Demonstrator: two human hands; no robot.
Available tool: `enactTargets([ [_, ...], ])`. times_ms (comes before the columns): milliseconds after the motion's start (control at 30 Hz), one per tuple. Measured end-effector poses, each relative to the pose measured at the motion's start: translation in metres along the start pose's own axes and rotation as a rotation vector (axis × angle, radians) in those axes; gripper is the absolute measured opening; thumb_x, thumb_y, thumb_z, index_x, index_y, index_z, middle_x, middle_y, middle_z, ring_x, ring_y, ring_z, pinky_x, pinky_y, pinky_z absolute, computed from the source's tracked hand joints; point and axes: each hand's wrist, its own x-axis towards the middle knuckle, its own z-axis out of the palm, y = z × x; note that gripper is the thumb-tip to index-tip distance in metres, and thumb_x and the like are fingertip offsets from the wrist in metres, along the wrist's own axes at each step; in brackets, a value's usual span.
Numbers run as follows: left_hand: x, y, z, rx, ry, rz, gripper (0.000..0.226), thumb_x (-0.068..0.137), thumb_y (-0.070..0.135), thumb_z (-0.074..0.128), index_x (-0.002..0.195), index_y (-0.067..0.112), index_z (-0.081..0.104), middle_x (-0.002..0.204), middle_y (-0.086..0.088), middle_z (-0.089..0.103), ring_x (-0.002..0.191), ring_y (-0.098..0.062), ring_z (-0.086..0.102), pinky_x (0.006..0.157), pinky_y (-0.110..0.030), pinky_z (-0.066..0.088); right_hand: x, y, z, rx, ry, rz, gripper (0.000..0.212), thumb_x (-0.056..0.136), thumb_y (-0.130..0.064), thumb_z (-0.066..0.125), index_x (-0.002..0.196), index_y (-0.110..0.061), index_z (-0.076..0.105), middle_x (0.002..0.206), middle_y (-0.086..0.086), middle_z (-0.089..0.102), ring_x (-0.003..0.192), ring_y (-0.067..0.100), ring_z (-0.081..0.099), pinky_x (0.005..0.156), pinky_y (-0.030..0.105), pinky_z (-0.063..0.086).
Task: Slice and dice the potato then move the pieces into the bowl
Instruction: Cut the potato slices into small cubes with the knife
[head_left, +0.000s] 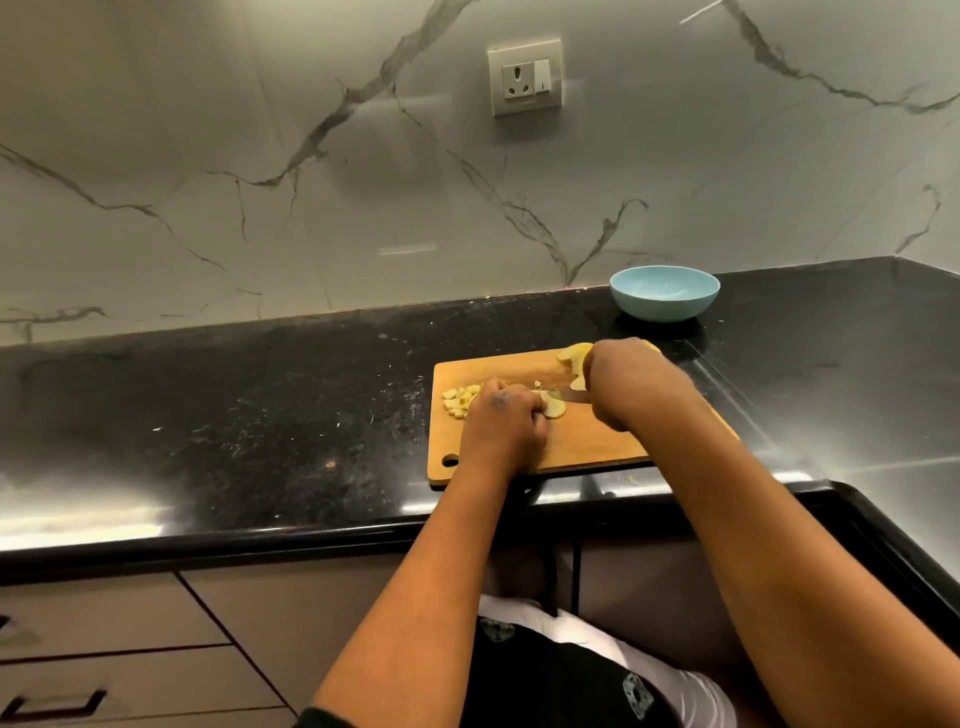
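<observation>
A glossy black speckled stone countertop runs from left to right beneath a grey-veined white marble wall, which carries a white socket and switch plate. Near the counter's front edge lies a rectangular wooden cutting board with a hanging hole at its near left corner. Beyond the board, far and slightly to the right, a round pale blue bowl stands on the counter, apart from the board. The person's right hand is closed around the handle of a knife, its fingers curled tight, and the blade points left, low over the board. The left hand rests on the board with fingers bent, the fingertips pressing down on a pale yellow potato slice just beside the blade. More potato slices sit at the board's far edge, partly hidden behind the right hand. A small heap of diced potato pieces lies at the board's left side, just left of the left hand.
</observation>
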Motion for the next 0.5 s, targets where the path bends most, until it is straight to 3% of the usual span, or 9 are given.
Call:
enactTargets([
  [133,0.001,-0.001,0.000,0.021,-0.004,0.012,0.030,0.093,0.020,0.050,0.114,0.018,0.072,0.117,0.002,0.068,0.110,-0.020,0.046,0.093,-0.035,0.042,-0.009,0.015,-0.018,-0.070,0.003,-0.003,0.035,0.082,-0.002,0.068,0.115,-0.010,0.059,0.087,0.008,0.054,0.090,0.024,0.057,0.089,0.040,0.053],
  [200,0.000,-0.001,-0.001,0.023,-0.007,0.019,0.031,0.093,0.020,0.051,0.114,0.018,0.072,0.118,0.001,0.068,0.111,-0.021,0.046,0.095,-0.037,0.044,-0.013,0.023,-0.019,-0.063,-0.009,0.013,0.035,0.082,-0.004,0.069,0.115,-0.011,0.061,0.094,0.007,0.058,0.093,0.024,0.058,0.091,0.041,0.053],
  [367,-0.001,0.000,0.000,0.035,0.044,0.004,0.029,0.091,0.018,0.051,0.109,0.013,0.074,0.108,-0.004,0.071,0.107,-0.023,0.047,0.094,-0.041,0.045,-0.010,0.019,0.003,0.138,0.119,0.002,0.035,0.083,-0.007,0.071,0.114,-0.024,0.063,0.103,0.005,0.064,0.089,0.022,0.061,0.080,0.038,0.057],
  [500,-0.001,0.000,0.000,0.027,0.027,-0.015,0.028,0.092,0.019,0.050,0.104,0.014,0.075,0.107,-0.003,0.071,0.106,-0.022,0.047,0.093,-0.039,0.044,-0.005,0.012,0.029,0.154,0.122,-0.031,0.027,0.089,-0.009,0.064,0.112,-0.023,0.065,0.098,0.003,0.061,0.082,0.019,0.058,0.070,0.031,0.053],
])
